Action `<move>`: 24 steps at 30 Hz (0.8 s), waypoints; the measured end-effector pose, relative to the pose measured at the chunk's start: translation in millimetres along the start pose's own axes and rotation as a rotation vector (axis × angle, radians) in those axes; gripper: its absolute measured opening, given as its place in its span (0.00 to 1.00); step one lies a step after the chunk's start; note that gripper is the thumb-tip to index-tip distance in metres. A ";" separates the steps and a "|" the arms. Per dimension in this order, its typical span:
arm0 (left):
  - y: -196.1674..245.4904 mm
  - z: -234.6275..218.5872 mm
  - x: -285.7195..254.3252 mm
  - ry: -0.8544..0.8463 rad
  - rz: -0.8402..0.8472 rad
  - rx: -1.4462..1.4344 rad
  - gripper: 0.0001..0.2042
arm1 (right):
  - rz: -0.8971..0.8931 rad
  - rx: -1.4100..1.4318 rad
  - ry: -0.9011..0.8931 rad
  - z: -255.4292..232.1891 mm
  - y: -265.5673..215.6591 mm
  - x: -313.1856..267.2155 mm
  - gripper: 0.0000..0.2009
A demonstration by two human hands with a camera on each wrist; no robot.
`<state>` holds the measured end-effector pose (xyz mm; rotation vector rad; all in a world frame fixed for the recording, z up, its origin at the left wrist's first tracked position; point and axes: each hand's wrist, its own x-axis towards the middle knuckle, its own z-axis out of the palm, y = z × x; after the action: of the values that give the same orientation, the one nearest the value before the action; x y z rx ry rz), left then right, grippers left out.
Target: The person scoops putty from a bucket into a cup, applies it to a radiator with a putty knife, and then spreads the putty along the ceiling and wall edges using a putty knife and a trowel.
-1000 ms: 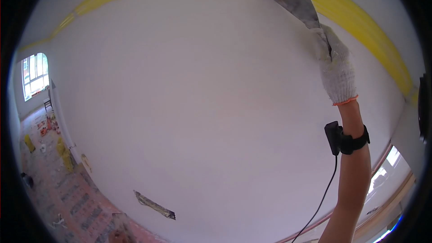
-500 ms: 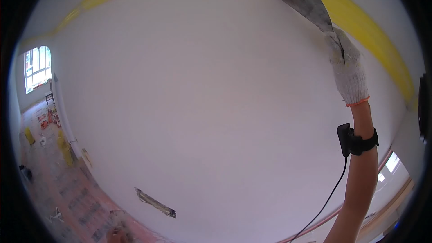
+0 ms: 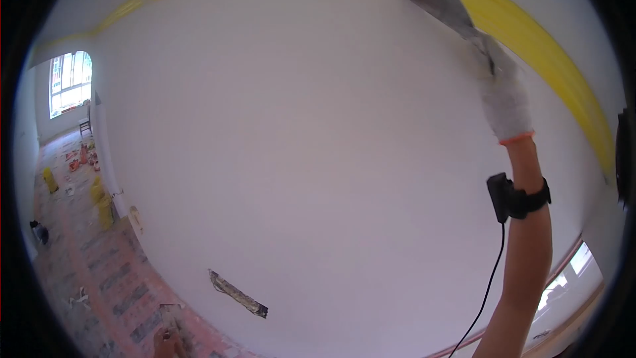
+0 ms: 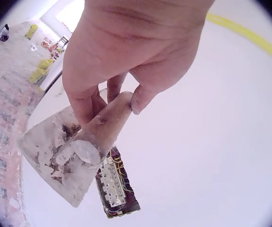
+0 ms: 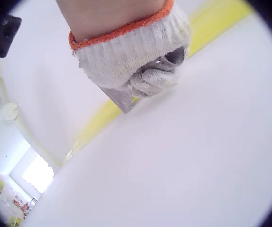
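Note:
My gloved right hand (image 3: 505,93) is raised high at the upper right of the head view and grips a wide metal putty knife (image 3: 438,1). The blade lies at the wall's top edge, overlapping the yellow band (image 3: 530,33). In the right wrist view, the white knit glove (image 5: 126,59) has its fingers curled round the tool. My bare left hand (image 4: 140,42) hangs low and pinches a second putty knife (image 4: 110,118) by its tan handle between thumb and fingers. Whitish, dirty smears coat that knife's blade, which tilts downward.
A smooth white wall (image 3: 318,159) fills the middle. Low in it is a recessed electrical box (image 4: 119,187) with exposed wires. The stained floor (image 3: 112,278) runs left towards a window (image 3: 71,83), with yellow bags (image 3: 101,204) and a chair (image 3: 85,124). A cable (image 3: 489,292) trails from the right wrist camera.
My right hand and its putty knife shift right in the head view, then back slightly left and up. The head view itself has swung a little, bringing more floor into sight.

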<state>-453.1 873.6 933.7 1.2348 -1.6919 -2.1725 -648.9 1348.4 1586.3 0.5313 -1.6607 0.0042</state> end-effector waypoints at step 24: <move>-193.8 -243.5 48.7 0.204 0.337 -0.152 0.09 | 0.055 0.021 -0.145 208.9 -221.5 115.8 0.18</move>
<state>-254.1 734.5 733.1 1.0088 -1.4975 -1.8698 -776.2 1048.6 1593.3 0.5117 -1.8177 0.0240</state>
